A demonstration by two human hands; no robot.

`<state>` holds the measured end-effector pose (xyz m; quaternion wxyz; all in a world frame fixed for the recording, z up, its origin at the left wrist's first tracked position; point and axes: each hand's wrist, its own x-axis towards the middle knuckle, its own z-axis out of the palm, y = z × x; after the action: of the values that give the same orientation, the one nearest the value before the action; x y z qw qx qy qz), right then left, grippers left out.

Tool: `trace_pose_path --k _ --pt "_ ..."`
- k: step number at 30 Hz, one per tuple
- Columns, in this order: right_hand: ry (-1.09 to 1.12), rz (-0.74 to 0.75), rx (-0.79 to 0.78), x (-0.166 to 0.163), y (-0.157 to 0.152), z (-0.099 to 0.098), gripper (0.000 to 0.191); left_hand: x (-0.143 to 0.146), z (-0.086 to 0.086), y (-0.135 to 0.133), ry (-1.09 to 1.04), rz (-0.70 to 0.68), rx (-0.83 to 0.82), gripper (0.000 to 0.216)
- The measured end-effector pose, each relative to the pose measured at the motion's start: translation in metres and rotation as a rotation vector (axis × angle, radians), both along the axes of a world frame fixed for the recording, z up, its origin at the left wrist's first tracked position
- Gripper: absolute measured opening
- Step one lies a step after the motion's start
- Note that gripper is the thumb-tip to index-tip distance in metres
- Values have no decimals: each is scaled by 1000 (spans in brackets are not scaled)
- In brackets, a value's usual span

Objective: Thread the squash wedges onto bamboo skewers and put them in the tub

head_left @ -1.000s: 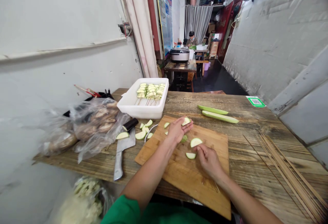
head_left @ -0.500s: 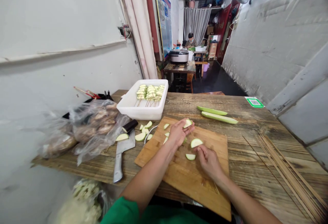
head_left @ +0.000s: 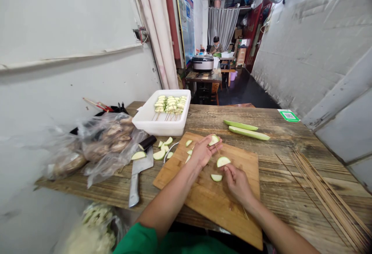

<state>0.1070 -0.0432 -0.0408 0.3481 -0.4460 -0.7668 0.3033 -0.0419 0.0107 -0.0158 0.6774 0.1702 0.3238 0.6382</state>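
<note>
Over the wooden cutting board (head_left: 209, 199), my left hand (head_left: 202, 151) pinches a pale green eggplant slice (head_left: 214, 139) at its fingertips. My right hand (head_left: 237, 183) is closed around a thin bamboo skewer (head_left: 217, 149) that runs up toward the left hand. One slice (head_left: 223, 161) sits threaded on the skewer just above my right fingers. Another loose slice (head_left: 216, 177) lies on the board beside my right hand. A few more slices (head_left: 188, 143) lie at the board's far left corner.
A white tray (head_left: 151, 124) of finished skewers stands behind the board. A cleaver (head_left: 138, 172) and loose slices (head_left: 159, 154) lie to the left, beside plastic bags (head_left: 99, 141). Two long eggplant strips (head_left: 247, 130) lie far right; several bare skewers (head_left: 325, 196) lie along the right. A person sits far back.
My left hand's fingers shifted slightly right with the slice. The view has risen a little. My right hand has barely moved.
</note>
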Motion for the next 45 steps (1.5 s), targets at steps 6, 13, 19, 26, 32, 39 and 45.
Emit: trace_pose_path --k 6,13,19,26,32,39,45 --pt "1 -18 25 1 1 -3 27 -1 1 -2 -13 4 0 17" --pt "22 -20 26 1 2 -3 24 6 2 -6 3 -38 -44 15" --pt "49 -52 50 1 5 -1 24 16 3 -14 42 -105 6 18" --pt "72 -67 57 -1 7 -2 22 14 11 -13 -60 -184 -35 34" --pt "65 -31 58 0 4 0 23 17 4 -15 24 -155 44 27" --pt "54 -29 58 1 3 -5 22 24 5 -20 139 -106 72 21" --pt "41 -78 89 2 5 -6 22 33 6 -25 186 -140 55 25"
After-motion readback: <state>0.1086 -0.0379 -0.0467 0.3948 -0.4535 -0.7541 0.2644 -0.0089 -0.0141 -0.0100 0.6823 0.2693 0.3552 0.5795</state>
